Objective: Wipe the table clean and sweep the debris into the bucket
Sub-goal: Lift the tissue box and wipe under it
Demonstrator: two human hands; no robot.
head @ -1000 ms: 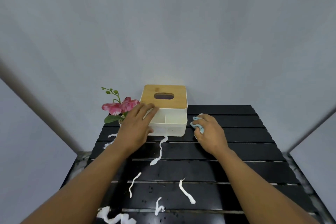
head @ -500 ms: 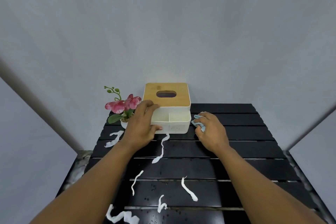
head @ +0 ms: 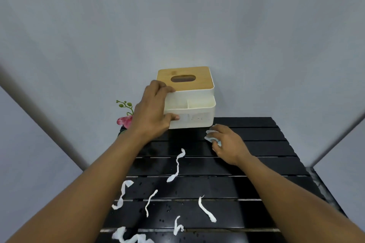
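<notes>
My left hand (head: 153,113) grips the left side of a white tissue box (head: 194,108) with a wooden lid, held lifted above the back of the black slatted table (head: 256,183). My right hand (head: 229,145) presses a crumpled light-blue cloth (head: 212,138) onto the table just below the box. Several white paper strips (head: 176,164) lie scattered over the middle and near slats. No bucket is in view.
A small pot plant with pink flowers (head: 124,120) stands at the table's back left corner, partly hidden by my left wrist. Grey walls close in behind and on both sides. Small water drops speckle the slats.
My left hand has closed on the tissue box and raised it off the table. My right hand with the cloth has slid slightly left, under where the box stood.
</notes>
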